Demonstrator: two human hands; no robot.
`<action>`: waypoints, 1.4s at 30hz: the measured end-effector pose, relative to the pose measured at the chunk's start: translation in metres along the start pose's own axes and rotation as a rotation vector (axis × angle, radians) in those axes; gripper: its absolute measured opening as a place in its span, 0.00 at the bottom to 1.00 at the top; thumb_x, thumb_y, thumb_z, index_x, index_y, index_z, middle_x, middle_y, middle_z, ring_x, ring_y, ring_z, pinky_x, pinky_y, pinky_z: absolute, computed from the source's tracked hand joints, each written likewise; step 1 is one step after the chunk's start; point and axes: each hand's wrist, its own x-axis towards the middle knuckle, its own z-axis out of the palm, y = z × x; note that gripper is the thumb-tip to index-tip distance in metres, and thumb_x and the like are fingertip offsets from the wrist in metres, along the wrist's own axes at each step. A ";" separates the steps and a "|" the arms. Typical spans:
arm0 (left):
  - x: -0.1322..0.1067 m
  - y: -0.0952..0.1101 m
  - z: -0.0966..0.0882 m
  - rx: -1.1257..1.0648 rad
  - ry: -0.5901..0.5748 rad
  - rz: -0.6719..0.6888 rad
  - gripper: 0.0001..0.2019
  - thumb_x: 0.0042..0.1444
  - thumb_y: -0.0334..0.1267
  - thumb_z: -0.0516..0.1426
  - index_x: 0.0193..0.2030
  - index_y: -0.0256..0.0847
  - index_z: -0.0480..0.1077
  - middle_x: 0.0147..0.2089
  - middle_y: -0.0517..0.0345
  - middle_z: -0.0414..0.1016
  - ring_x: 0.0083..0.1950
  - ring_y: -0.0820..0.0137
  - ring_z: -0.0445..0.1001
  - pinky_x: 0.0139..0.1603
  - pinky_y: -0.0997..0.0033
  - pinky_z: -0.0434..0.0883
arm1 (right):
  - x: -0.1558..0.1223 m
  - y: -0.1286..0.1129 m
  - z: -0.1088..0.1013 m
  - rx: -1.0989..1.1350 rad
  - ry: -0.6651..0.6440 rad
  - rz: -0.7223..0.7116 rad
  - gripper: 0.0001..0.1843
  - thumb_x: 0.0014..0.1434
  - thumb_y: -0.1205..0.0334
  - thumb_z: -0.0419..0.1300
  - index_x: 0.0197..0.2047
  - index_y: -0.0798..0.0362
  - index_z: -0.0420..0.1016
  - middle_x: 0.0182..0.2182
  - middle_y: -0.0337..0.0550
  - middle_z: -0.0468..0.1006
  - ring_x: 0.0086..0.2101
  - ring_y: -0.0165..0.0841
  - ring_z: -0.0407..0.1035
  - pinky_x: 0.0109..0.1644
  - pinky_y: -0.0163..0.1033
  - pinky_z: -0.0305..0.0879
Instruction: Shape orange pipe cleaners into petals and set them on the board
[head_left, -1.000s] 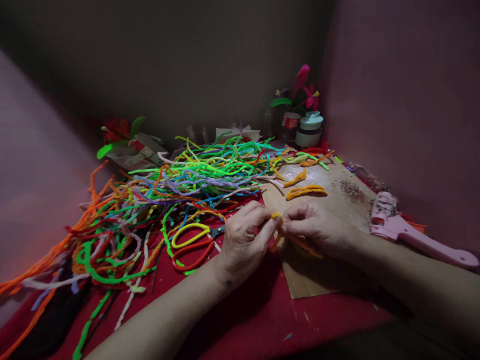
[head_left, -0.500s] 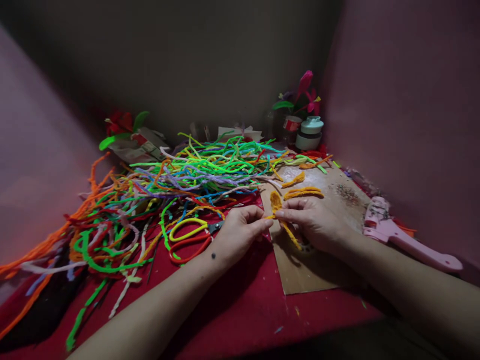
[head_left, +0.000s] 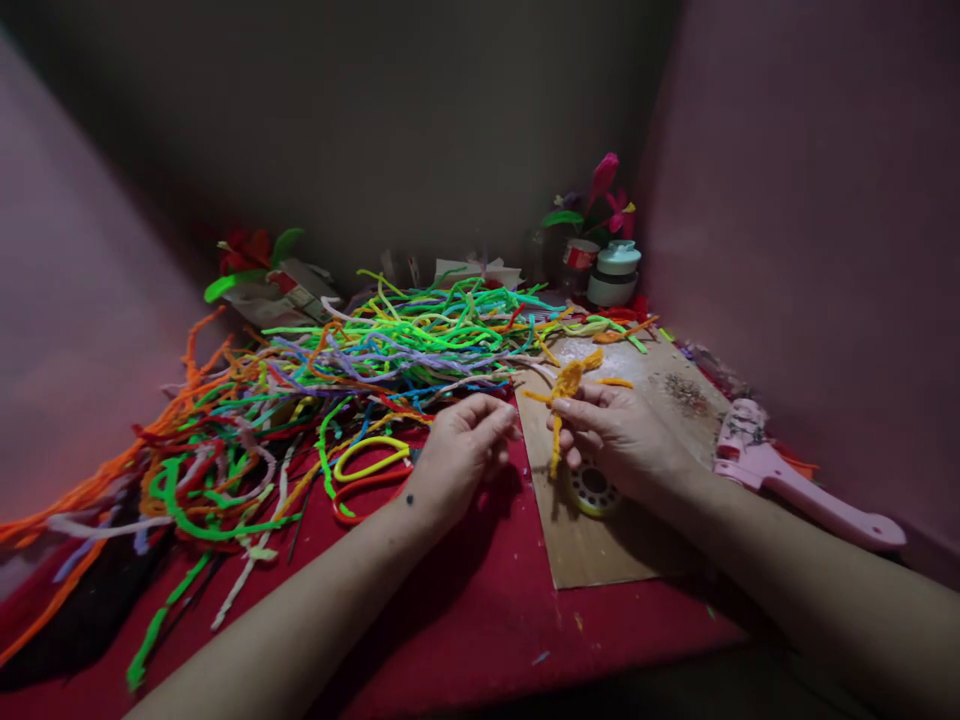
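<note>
One orange pipe cleaner [head_left: 568, 382] pinched in my right hand [head_left: 622, 440]; left hand [head_left: 454, 455] loosely curled, empty. Likely light, bendy; hold at twist.

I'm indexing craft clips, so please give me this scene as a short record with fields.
Surface: red cloth in a walled corner
Right: right hand pinches a bent orange pipe cleaner above the cardboard sheet
Left: left hand beside it, fingers curled, grip unclear
Stock: pile of coloured pipe cleaners behind the left hand
Tools: scissors, tape roll, pink glue gun
Back: white jar, artificial flowers
</note>
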 end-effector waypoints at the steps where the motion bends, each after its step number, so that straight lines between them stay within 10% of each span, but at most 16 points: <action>1: 0.000 -0.002 0.002 -0.025 -0.085 -0.061 0.12 0.51 0.46 0.56 0.30 0.36 0.65 0.24 0.62 0.66 0.17 0.82 0.57 0.16 0.81 0.53 | 0.000 0.001 0.000 0.007 -0.016 -0.004 0.11 0.48 0.58 0.63 0.26 0.55 0.68 0.18 0.37 0.71 0.17 0.24 0.64 0.19 0.29 0.61; 4: -0.003 -0.005 0.009 -0.031 -0.269 -0.153 0.13 0.49 0.44 0.58 0.31 0.34 0.67 0.24 0.60 0.68 0.17 0.83 0.58 0.15 0.81 0.53 | 0.000 0.002 0.000 0.011 -0.036 -0.017 0.09 0.48 0.60 0.63 0.29 0.56 0.69 0.19 0.37 0.71 0.17 0.24 0.64 0.19 0.29 0.59; 13: -0.006 -0.012 0.013 -0.222 -0.354 -0.372 0.06 0.49 0.36 0.57 0.29 0.38 0.63 0.15 0.68 0.63 0.10 0.83 0.48 0.08 0.84 0.48 | -0.010 -0.001 0.007 -0.233 0.087 -0.098 0.08 0.48 0.61 0.61 0.23 0.55 0.67 0.15 0.33 0.67 0.15 0.22 0.57 0.18 0.30 0.51; 21: -0.014 -0.013 0.016 -0.213 -0.362 -0.252 0.08 0.54 0.39 0.54 0.34 0.37 0.61 0.21 0.61 0.70 0.13 0.78 0.64 0.08 0.84 0.56 | 0.000 0.005 0.000 -0.051 0.060 -0.012 0.10 0.48 0.61 0.62 0.24 0.55 0.65 0.15 0.34 0.68 0.14 0.22 0.58 0.17 0.28 0.52; 35: -0.012 -0.010 0.008 -0.008 -0.191 -0.224 0.05 0.48 0.32 0.53 0.33 0.38 0.61 0.21 0.64 0.69 0.15 0.79 0.62 0.09 0.84 0.55 | 0.005 0.002 -0.003 -0.004 0.139 -0.029 0.11 0.45 0.61 0.64 0.25 0.56 0.66 0.16 0.33 0.67 0.16 0.23 0.59 0.17 0.28 0.52; 42: -0.008 -0.008 0.002 -0.002 -0.079 -0.054 0.10 0.50 0.38 0.56 0.37 0.39 0.61 0.21 0.67 0.66 0.14 0.81 0.57 0.12 0.83 0.53 | 0.000 0.007 0.000 -0.109 -0.030 0.017 0.09 0.47 0.61 0.62 0.23 0.56 0.67 0.15 0.33 0.65 0.14 0.22 0.56 0.17 0.30 0.49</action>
